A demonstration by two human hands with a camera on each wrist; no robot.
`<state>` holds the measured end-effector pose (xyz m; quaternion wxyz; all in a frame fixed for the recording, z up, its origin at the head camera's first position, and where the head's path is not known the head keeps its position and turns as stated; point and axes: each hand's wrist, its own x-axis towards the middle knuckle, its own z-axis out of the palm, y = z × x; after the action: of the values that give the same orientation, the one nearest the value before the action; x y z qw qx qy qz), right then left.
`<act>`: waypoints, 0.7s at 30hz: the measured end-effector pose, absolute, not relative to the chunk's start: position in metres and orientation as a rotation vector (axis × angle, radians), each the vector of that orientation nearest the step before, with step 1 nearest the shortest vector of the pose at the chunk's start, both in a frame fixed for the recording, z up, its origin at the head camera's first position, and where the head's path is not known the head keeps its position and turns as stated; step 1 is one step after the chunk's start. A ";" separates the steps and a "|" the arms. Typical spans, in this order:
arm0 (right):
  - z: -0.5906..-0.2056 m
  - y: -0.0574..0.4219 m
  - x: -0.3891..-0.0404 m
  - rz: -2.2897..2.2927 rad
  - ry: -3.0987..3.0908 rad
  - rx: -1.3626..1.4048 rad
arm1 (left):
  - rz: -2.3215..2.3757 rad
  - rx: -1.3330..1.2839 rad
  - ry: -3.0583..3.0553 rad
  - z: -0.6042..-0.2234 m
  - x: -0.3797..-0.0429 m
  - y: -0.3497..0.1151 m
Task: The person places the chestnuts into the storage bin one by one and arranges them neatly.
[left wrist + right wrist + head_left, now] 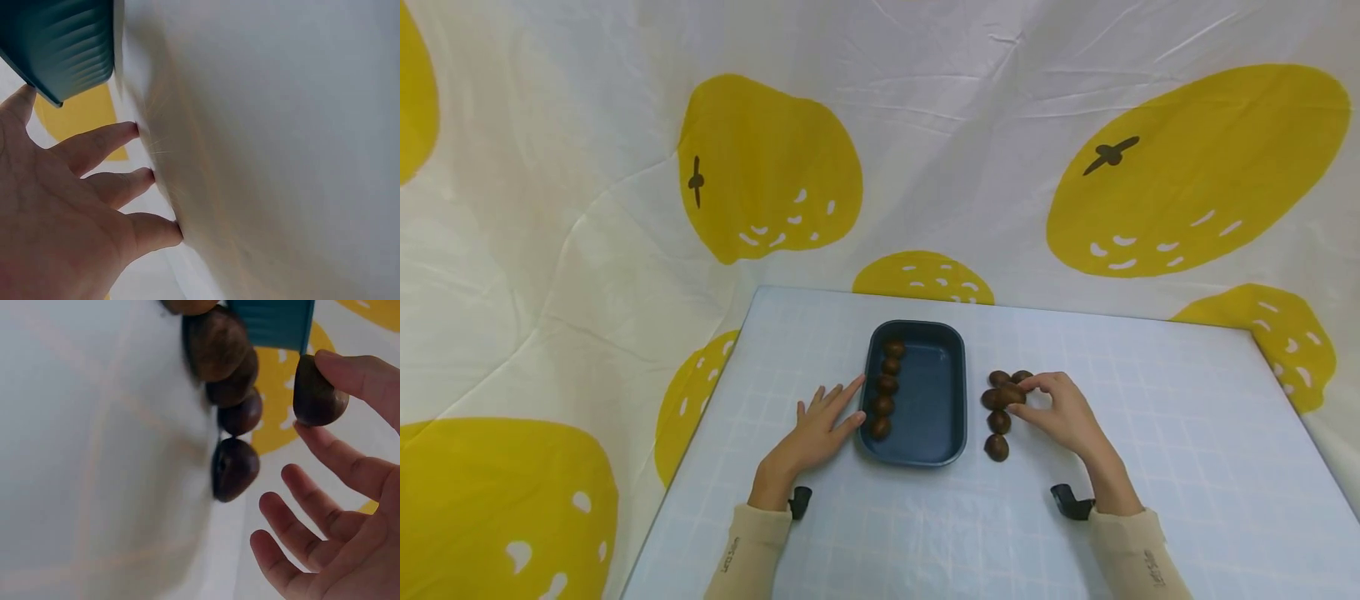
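My right hand (pixel 1066 417) pinches a brown chestnut (pixel 320 397) between thumb and index finger, lifted off the table in the right wrist view. Its other fingers are spread and touch no chestnut. Under and beside it, several more chestnuts (pixel 997 447) lie on the table in a rough column right of the dark blue tray (pixel 934 400). Inside that tray, several chestnuts (pixel 887 384) form a line along the left wall. My left hand (pixel 814 437) lies spread at the tray's left side, thumb and index finger against the rim, other fingertips on the table in the left wrist view.
A pale checked cloth (pixel 1165 433) covers the table. White sheeting (pixel 940 167) with yellow fruit prints hangs behind the table and along its left side. A black strap end (pixel 1072 503) sticks out by the right wrist, another (pixel 801 502) by the left.
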<state>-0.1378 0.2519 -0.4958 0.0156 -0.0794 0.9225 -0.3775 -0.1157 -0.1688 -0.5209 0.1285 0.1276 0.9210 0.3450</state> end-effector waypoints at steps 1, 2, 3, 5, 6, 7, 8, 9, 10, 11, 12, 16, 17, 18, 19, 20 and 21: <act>-0.493 0.250 -0.139 -1.179 2.872 -0.268 | 1.002 0.372 2.680 -0.521 -0.116 -0.169; -0.491 0.247 -0.140 -1.185 2.875 -0.288 | 1.000 0.373 2.682 -0.521 -0.116 -0.169; -0.489 0.245 -0.142 -1.189 2.877 -0.310 | 0.998 0.375 2.683 -0.521 -0.116 -0.168; -0.486 0.239 -0.144 -1.192 2.885 -0.358 | 0.996 0.374 2.684 -0.521 -0.117 -0.168; -0.483 0.237 -0.146 -1.199 2.885 -0.384 | 0.995 0.374 2.684 -0.521 -0.117 -0.169; -0.481 0.234 -0.147 -1.209 2.877 -0.401 | 0.996 0.372 2.683 -0.521 -0.117 -0.169; -0.479 0.230 -0.148 -1.221 2.866 -0.412 | 0.996 0.371 2.681 -0.521 -0.116 -0.169; -0.476 0.227 -0.149 -1.229 2.856 -0.426 | 0.996 0.369 2.680 -0.521 -0.116 -0.169; -0.473 0.223 -0.151 -1.237 2.844 -0.436 | 0.998 0.368 2.679 -0.521 -0.116 -0.169; -0.470 0.220 -0.152 -1.243 2.832 -0.447 | 0.997 0.366 2.679 -0.521 -0.116 -0.169; -0.467 0.216 -0.154 -1.247 2.819 -0.460 | 0.996 0.365 2.679 -0.520 -0.116 -0.169; -0.455 0.200 -0.161 -1.244 2.786 -0.538 | 0.994 0.365 2.682 -0.520 -0.116 -0.169; -0.453 0.195 -0.163 -1.240 2.783 -0.569 | 0.992 0.363 2.681 -0.520 -0.117 -0.169; -0.450 0.191 -0.165 -1.237 2.779 -0.604 | 0.991 0.364 2.680 -0.520 -0.117 -0.169; -0.448 0.186 -0.168 -1.232 2.777 -0.637 | 0.990 0.364 2.680 -0.521 -0.117 -0.169; -0.446 0.182 -0.170 -1.230 2.772 -0.671 | 0.988 0.365 2.678 -0.521 -0.117 -0.169; -0.443 0.178 -0.172 -1.232 2.760 -0.706 | 0.988 0.365 2.677 -0.521 -0.117 -0.169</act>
<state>-0.1718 0.1777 -0.4432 0.0189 -0.2275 0.8890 -0.3970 -0.1166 -0.1687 -0.5206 0.1321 0.1258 0.9224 0.3404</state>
